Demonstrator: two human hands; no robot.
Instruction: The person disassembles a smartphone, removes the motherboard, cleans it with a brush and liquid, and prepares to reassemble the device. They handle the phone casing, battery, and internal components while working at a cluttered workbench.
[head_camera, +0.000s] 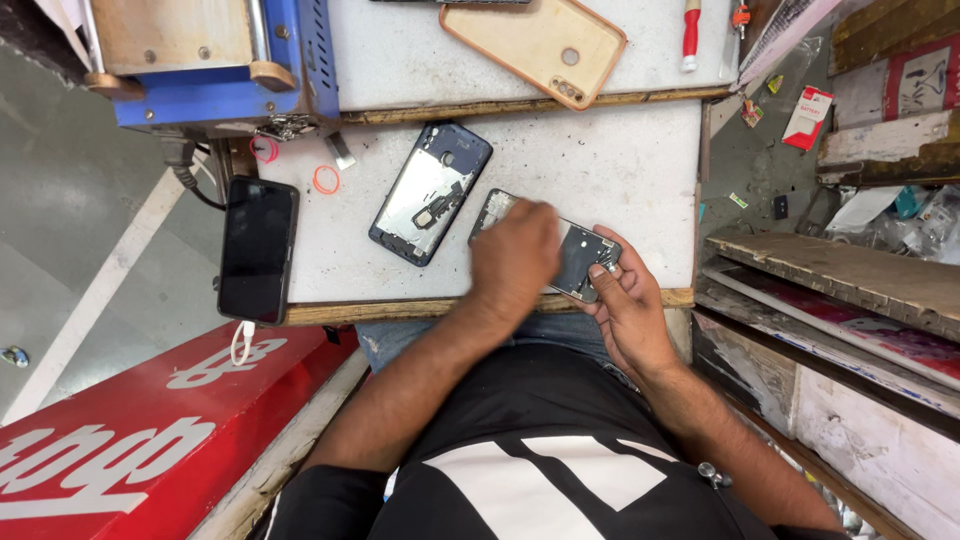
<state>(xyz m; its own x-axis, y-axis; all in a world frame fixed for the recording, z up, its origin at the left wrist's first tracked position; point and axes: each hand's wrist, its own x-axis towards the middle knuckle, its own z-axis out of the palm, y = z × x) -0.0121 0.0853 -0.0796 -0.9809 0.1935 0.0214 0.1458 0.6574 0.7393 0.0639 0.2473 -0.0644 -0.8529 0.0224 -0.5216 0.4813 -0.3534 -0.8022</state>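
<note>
Both forearms reach over bench edge (420, 310). Right hand (628, 300) pinches opened phone frame (580, 255) steady; left hand (515, 255) covers it, blurred, grip indeterminate. Blue back shell (430, 192) parked alongside.

We list a white worktop (620, 160) with a worn wooden front edge, and a second white slab (400, 50) behind it. Grey floor (60, 190) with a pale stripe lies at left, beside a red board (130, 440). Stacked wooden planks (850, 270) stand at right. Lighting even, daylight-like.
</note>
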